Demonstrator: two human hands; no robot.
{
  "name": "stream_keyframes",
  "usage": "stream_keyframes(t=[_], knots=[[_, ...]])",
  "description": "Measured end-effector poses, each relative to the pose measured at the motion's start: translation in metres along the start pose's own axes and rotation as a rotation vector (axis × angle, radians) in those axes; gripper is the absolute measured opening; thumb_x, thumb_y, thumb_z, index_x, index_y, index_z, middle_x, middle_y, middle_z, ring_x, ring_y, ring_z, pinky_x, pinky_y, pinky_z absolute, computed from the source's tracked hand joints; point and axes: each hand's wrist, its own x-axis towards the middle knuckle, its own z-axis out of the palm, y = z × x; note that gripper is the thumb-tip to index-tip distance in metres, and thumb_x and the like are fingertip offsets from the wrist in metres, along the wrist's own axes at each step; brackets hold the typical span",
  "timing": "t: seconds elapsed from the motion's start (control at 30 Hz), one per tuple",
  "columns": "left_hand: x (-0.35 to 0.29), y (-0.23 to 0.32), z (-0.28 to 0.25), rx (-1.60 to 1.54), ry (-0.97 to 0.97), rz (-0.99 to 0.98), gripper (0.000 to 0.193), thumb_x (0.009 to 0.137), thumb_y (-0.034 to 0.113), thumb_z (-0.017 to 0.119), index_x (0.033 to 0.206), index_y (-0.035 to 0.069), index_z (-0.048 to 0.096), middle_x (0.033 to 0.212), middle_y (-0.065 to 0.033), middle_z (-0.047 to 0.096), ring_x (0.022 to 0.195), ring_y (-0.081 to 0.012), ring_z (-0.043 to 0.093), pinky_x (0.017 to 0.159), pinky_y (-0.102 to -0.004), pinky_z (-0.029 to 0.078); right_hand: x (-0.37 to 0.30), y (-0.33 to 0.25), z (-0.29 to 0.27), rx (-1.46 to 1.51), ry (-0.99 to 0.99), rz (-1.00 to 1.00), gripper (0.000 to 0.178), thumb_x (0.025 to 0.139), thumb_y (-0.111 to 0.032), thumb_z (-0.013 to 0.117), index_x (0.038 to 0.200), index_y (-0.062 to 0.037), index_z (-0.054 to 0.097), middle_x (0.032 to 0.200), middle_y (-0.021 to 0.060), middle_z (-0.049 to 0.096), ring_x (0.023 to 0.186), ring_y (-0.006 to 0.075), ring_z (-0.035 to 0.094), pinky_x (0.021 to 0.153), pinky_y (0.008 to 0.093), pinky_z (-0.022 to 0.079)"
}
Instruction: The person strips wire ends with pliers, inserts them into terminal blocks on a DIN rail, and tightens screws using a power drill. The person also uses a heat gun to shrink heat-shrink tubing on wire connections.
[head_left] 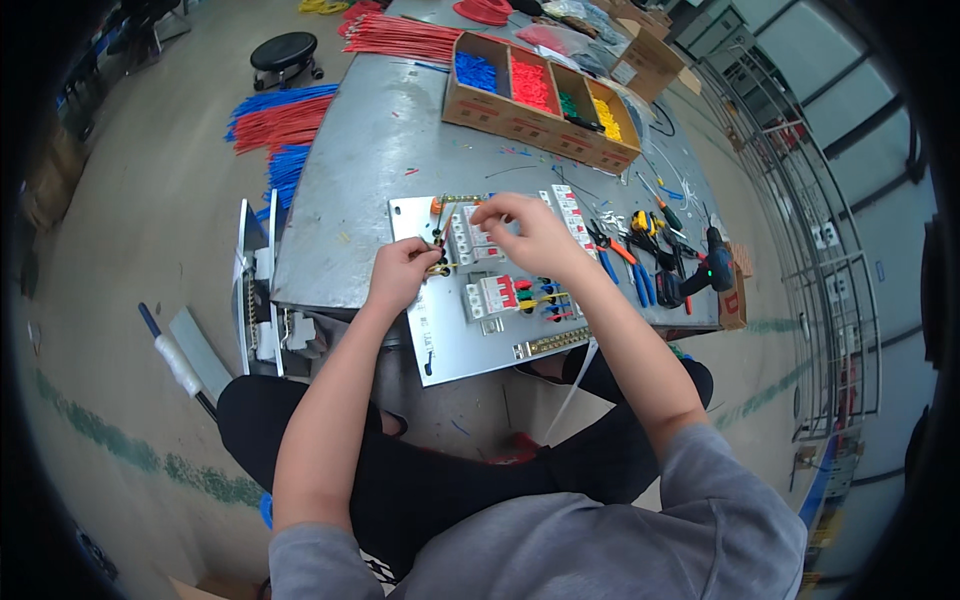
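A white metal mounting plate [440, 345] juts over the near edge of the table, carrying circuit breakers and short wires. My left hand [398, 270] is at the plate's left side, its thumb and fingers pinched beside several short dark and yellow wire ends [444, 268]. What lies between those fingertips is too small to make out. Over the upper breaker row [463, 240] hovers my right hand [530, 235], loosely curled, thumb apart from the fingers, nothing visible in it. A lower breaker [492, 296] has red, green, yellow and blue wires on its right. A brass terminal bar [553, 343] runs along the near edge.
A cardboard box [540, 132] of blue, red, green and yellow small parts stands across the table. Pliers [640, 285], a screwdriver [667, 212] and a cordless drill [700, 275] lie at the right. Red wire bundles [410, 37] lie at the far left; a black stool [284, 52] is beyond.
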Motion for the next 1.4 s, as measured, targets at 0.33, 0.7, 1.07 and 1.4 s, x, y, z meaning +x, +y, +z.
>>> stream_keyframes(t=[0.33,0.7,1.07,1.4], knots=[[0.000,-0.003,-0.003,0.031,-0.036,0.099,0.018,0.098,0.015,0.077,0.108,0.001,0.081,0.094,-0.0146,0.082,0.083,-0.0239,0.076,0.078,-0.0375,0.058,0.040,-0.011,0.069,-0.348,-0.165,-0.057,0.020,0.096,-0.019,0.076,0.104,-0.0021,0.081,0.093,0.0185,0.079,0.091,0.0384,0.076,0.083,0.0479,0.060],[0.014,0.003,-0.020,0.217,-0.172,0.103,0.018,0.093,0.014,0.082,0.108,0.004,0.082,0.095,-0.0106,0.082,0.087,-0.0196,0.076,0.083,-0.0354,0.059,0.048,-0.017,0.074,-0.380,-0.201,-0.070,0.017,0.095,-0.022,0.074,0.099,-0.0097,0.085,0.089,0.0167,0.080,0.087,0.0380,0.078,0.081,0.0489,0.061],[0.015,0.002,-0.028,0.267,-0.182,0.234,0.022,0.087,0.012,0.085,0.106,0.000,0.085,0.095,-0.0095,0.078,0.086,-0.0208,0.076,0.082,-0.0333,0.059,0.017,-0.003,0.036,-0.477,-0.202,-0.044,0.013,0.094,-0.015,0.075,0.092,-0.0025,0.078,0.097,0.0152,0.074,0.096,0.0387,0.072,0.084,0.0493,0.059],[0.017,0.004,-0.035,0.505,-0.163,0.374,0.016,0.085,0.017,0.085,0.097,0.006,0.086,0.102,-0.0076,0.075,0.108,-0.0297,0.068,0.097,-0.0407,0.057,0.031,-0.002,0.060,-0.353,-0.164,-0.028,0.015,0.097,-0.011,0.076,0.096,0.0030,0.078,0.101,0.0166,0.072,0.091,0.0369,0.072,0.080,0.0447,0.057]])
